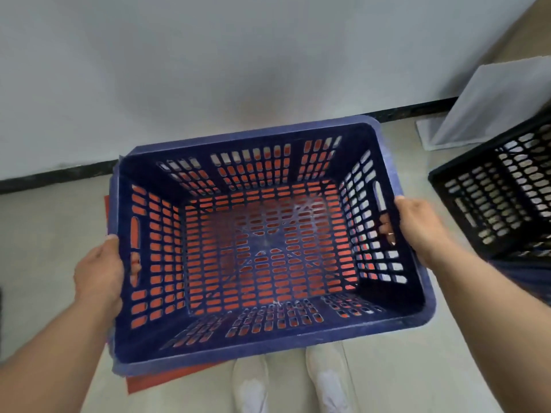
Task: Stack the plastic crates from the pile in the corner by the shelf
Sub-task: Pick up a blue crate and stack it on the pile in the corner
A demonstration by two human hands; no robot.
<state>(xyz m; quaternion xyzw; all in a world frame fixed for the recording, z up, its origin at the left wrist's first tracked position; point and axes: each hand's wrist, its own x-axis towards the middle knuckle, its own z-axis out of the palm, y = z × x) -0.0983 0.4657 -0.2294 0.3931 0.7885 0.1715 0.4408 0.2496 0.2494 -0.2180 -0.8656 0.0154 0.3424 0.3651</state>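
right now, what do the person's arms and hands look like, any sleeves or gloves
Both forearms are bare as far as the frame shows: no sleeves, gloves or watch. The left hand wears nothing visible. On the right hand, a finger seen through the dark blue perforated plastic crate may carry a thin ring, too blurred to confirm.

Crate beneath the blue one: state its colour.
The lower crate is orange-red; head view shows it.
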